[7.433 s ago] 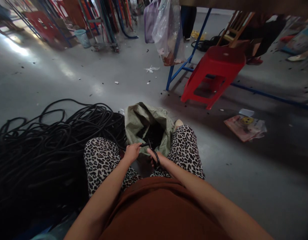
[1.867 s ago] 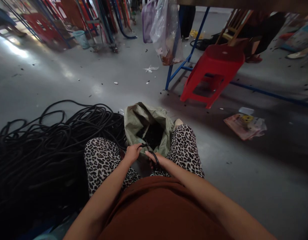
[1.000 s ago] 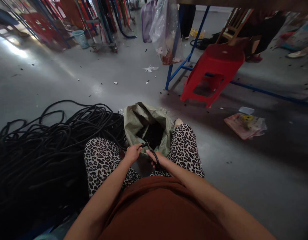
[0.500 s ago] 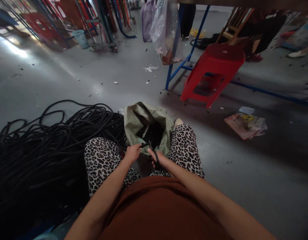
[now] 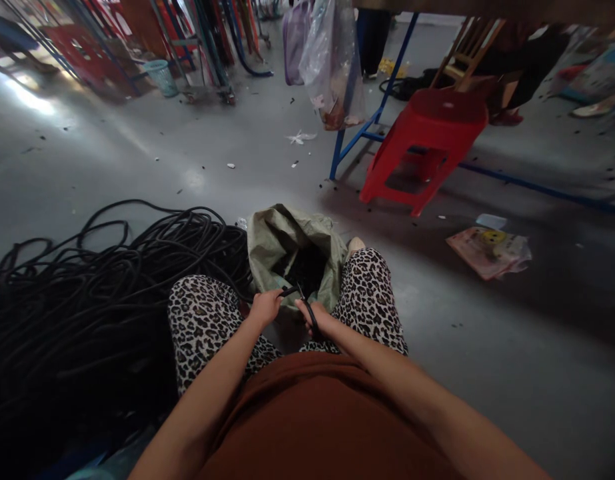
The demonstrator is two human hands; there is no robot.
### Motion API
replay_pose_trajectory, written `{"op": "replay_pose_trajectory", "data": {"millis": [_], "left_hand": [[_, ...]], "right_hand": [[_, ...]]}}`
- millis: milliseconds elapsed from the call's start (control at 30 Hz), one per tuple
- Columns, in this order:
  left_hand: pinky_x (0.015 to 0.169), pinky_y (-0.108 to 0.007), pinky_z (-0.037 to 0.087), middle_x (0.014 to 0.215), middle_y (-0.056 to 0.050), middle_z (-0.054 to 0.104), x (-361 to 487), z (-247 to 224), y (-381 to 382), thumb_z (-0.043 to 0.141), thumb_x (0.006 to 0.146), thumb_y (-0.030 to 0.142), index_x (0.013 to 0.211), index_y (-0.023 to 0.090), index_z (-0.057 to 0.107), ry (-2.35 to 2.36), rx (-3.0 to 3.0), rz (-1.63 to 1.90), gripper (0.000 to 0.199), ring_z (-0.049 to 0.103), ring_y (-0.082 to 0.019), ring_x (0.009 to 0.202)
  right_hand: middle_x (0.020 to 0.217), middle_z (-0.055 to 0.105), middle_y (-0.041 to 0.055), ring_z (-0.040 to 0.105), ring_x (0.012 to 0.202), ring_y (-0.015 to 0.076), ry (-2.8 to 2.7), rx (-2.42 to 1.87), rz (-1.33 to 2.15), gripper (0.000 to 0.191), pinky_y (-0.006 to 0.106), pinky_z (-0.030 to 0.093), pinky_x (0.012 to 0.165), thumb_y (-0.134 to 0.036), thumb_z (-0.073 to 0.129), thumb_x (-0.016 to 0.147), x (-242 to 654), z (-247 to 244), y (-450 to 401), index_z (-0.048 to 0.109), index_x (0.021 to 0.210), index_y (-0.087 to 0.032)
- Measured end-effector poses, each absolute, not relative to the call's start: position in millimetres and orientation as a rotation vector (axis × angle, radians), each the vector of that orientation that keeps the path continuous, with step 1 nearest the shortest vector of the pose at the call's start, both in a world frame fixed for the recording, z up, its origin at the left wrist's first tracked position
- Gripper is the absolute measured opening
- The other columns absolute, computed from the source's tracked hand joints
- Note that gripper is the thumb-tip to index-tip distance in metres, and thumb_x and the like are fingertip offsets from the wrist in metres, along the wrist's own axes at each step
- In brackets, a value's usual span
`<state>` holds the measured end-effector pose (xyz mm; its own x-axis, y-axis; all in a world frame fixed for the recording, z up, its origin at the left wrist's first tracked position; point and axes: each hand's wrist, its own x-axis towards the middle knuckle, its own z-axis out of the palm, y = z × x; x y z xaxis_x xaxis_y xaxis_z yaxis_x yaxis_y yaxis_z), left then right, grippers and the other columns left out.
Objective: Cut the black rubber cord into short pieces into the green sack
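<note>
The left hand [image 5: 266,308] grips a black cord [image 5: 288,291] beside scissors [image 5: 314,324] held in the right hand [image 5: 322,317]; a slipping blade [image 5: 300,290] could nick the left fingers [image 5: 276,294].

Looked like a workshop, coiled black cord [image 5: 137,273] lay left of the hands [image 5: 266,308], red stool [image 5: 440,113] and blue-framed table [image 5: 512,12] stood ahead to their right, scraps [image 5: 301,138] dotted the grey floor [image 5: 137,157]

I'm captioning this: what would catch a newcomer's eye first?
Probably the bright red stool at upper right. Next, the tangled black cord on the floor at left, beside an open green sack. At the sack's near edge, the left hand grips a cord end and the right hand holds what look like scissors.
</note>
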<state>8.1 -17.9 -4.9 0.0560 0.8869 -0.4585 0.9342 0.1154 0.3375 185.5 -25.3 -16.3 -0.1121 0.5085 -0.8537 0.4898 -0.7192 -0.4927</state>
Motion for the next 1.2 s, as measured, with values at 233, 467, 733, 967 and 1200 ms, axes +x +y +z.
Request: {"op": "replay_pose_trajectory", "data": {"millis": [233, 467, 733, 967, 1200], "left_hand": [[0.109, -0.032, 0.047, 0.132, -0.005, 0.075, 8, -5, -17, 0.053, 0.1, 0.024, 0.131, 0.028, 0.072, 1.831, 1.773, -0.132, 0.037, 0.068, -0.022, 0.126], [0.108, -0.033, 0.048, 0.129, -0.007, 0.076, 7, -4, -18, 0.05, 0.101, 0.024, 0.131, 0.027, 0.071, 1.817, 1.798, -0.194, 0.037, 0.068, -0.023, 0.125], [0.112, -0.032, 0.046, 0.137, -0.007, 0.072, 5, -6, -18, 0.05, 0.102, 0.025, 0.136, 0.025, 0.068, 1.824, 1.767, -0.18, 0.039, 0.066, -0.022, 0.13], [0.109, -0.029, 0.048, 0.136, -0.007, 0.073, 2, -8, -16, 0.051, 0.101, 0.025, 0.137, 0.024, 0.069, 1.879, 1.718, -0.085, 0.04, 0.067, -0.021, 0.127], [0.109, -0.028, 0.049, 0.132, -0.005, 0.075, -1, -13, -14, 0.052, 0.101, 0.026, 0.134, 0.026, 0.071, 1.913, 1.704, -0.028, 0.038, 0.068, -0.021, 0.125]], "right_hand": [[0.042, 0.047, -0.0021, 0.046, 0.031, 0.0129, -1.195, -2.096, 1.99, 0.048, 0.02, 0.036, 0.032, -0.058, 0.059, 0.099, 187, -16, -25, 0.06, 0.073, -0.017], [0.045, 0.048, -0.0015, 0.045, 0.033, 0.0123, -1.222, -2.15, 1.985, 0.043, 0.021, 0.036, 0.034, -0.047, 0.059, 0.103, 187, -10, -23, 0.06, 0.072, -0.016], [0.043, 0.047, -0.0034, 0.045, 0.032, 0.0104, -1.103, -2.14, 1.988, 0.044, 0.018, 0.036, 0.033, -0.047, 0.057, 0.104, 190, -16, -21, 0.058, 0.072, -0.015], [0.043, 0.048, -0.0052, 0.046, 0.03, 0.009, -0.9, -2.025, 2.034, 0.04, 0.017, 0.04, 0.033, -0.043, 0.057, 0.105, 190, -14, -23, 0.056, 0.076, -0.015], [0.047, 0.055, -0.0026, 0.054, 0.034, 0.0121, -0.864, -2.0, 2.088, 0.029, 0.017, 0.044, 0.035, -0.036, 0.056, 0.106, 189, -4, -21, 0.056, 0.086, -0.015]]}}
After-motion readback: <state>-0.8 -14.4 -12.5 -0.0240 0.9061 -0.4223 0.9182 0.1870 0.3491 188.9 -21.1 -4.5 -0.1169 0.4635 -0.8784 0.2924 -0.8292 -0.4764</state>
